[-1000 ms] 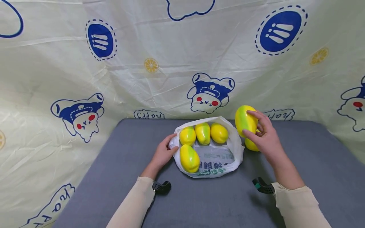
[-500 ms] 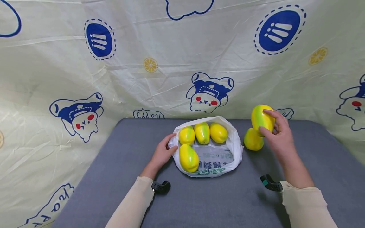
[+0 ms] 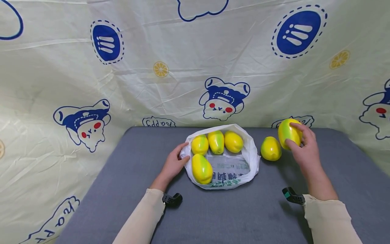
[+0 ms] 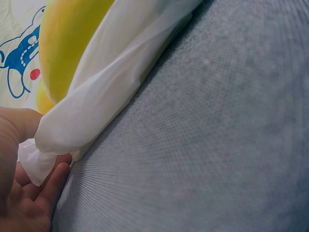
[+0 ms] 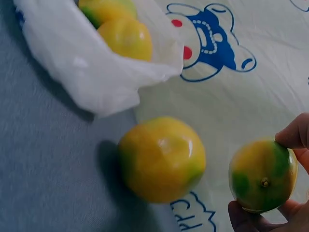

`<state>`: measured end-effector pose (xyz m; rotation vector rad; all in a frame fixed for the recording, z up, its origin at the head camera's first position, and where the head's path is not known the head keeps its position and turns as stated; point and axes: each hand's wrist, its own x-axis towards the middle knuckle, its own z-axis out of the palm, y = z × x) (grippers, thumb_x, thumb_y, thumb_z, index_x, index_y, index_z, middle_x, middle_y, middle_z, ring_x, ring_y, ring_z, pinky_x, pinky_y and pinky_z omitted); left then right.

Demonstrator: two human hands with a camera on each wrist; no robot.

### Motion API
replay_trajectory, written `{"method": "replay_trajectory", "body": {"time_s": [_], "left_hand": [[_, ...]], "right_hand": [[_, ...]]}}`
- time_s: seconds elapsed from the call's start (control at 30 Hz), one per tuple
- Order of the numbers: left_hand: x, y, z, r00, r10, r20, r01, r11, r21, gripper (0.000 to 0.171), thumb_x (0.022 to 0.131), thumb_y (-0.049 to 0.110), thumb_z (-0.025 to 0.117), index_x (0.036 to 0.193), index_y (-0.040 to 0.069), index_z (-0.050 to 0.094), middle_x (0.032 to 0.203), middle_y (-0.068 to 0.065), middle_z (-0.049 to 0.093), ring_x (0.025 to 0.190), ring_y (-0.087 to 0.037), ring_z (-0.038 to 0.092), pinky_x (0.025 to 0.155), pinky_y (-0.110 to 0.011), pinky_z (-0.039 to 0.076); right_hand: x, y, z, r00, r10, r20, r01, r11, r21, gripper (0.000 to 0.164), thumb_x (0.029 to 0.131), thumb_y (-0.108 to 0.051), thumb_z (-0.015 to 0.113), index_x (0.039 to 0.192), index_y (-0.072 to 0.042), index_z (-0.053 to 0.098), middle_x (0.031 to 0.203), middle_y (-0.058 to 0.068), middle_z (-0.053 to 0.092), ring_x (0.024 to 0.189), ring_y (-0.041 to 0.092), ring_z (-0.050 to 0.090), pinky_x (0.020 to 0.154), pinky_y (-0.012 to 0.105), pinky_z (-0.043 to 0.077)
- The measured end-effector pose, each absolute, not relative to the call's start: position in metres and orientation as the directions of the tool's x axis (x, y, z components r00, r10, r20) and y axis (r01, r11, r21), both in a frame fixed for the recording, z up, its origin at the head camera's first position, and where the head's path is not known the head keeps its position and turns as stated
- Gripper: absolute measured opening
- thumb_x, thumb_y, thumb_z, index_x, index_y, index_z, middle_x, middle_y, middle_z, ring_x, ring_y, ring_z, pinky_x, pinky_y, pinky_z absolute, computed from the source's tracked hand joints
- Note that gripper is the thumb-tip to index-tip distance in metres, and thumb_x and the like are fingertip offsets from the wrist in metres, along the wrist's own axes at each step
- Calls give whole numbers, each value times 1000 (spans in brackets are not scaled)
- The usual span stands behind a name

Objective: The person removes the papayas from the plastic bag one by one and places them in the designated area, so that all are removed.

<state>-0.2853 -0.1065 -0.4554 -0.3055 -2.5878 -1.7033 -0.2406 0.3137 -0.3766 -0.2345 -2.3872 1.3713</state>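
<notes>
In the head view, my right hand [image 3: 309,154] holds a glossy yellow papaya [image 3: 287,134] with a green stripe, thumb on one side and fingers on the other. Another papaya [image 3: 271,149] lies on the table just left of it, beside the bag. A white plastic bag [image 3: 254,154] lies with its mouth spread wide, and several papayas are inside along its back and left. My left hand [image 3: 173,166] pinches the left side of the bag's rim; in the left wrist view a fold of plastic [image 4: 82,116] passes between thumb and fingers. The right wrist view shows the held papaya's stem end [image 5: 264,182].
A grey cloth-covered table [image 3: 225,217] lies under everything. Behind it hangs a pale curtain [image 3: 182,95] with blue cartoon prints, close to the table's back edge. Each wrist wears a dark camera band [image 3: 294,196].
My right hand has carried its papaya rightward, away from the bag, and slightly lower over the last half second. The papaya on the table now shows fully. My left hand and the bag stay put.
</notes>
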Motion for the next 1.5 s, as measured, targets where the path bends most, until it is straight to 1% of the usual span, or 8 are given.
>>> {"method": "replay_trajectory", "body": {"time_s": [0.1,0.17,0.2,0.33,0.43,0.63,0.87,1.5], "left_hand": [[-286,-106,-457,-978,150,143,191,381,905,52,96,18,65,146,21,51,153,-4,49,137,-22,48,115,-44,41],[-287,-106,-457,-978,147,147,193,381,904,52,96,18,65,146,21,51,153,-5,49,137,-23,48,115,-44,41],[-287,-106,-458,-978,145,148,193,378,906,52,96,18,65,146,21,51,153,-5,49,138,-23,48,115,-45,40],[-286,-107,-458,-980,141,143,187,376,908,52,95,18,65,146,21,51,153,-5,49,138,-23,47,115,-45,40],[-286,-107,-458,-978,147,151,196,378,905,52,96,17,65,146,20,51,152,-6,50,137,-24,48,115,-45,41],[-287,-107,-457,-978,146,146,192,389,901,52,96,20,65,146,23,51,153,-5,49,138,-23,48,115,-45,41],[-286,-107,-457,-980,144,139,186,395,900,52,96,21,65,146,24,51,153,-4,49,138,-23,48,115,-45,41],[-286,-107,-457,-980,149,136,184,393,901,52,95,20,65,146,23,51,153,-6,49,138,-24,48,115,-46,41]], "right_hand": [[-243,319,-383,-916,335,221,-8,536,-844,61,97,-19,53,155,-26,36,167,12,6,141,48,25,100,58,43],[-244,323,-388,-919,330,215,4,554,-833,61,97,-19,53,155,-21,35,167,15,4,144,50,21,105,68,35],[-245,326,-391,-922,324,212,6,559,-829,61,97,-19,53,155,-19,34,167,17,4,144,52,20,105,70,33],[-247,332,-403,-927,318,198,22,575,-818,61,97,-18,53,154,-11,33,164,24,7,141,53,20,104,68,30],[-248,336,-411,-928,328,178,44,571,-820,61,97,-17,53,154,-10,33,162,27,10,138,52,22,103,66,30],[-251,341,-425,-940,314,130,82,581,-810,62,98,-19,52,155,-9,31,162,30,8,139,54,20,108,70,27],[-252,340,-433,-941,311,133,83,591,-802,60,98,-17,52,154,-6,33,161,31,10,138,54,20,106,69,27],[-251,342,-439,-939,320,127,75,550,-832,58,100,-23,48,155,-9,32,163,28,8,141,54,19,109,70,25]]}}
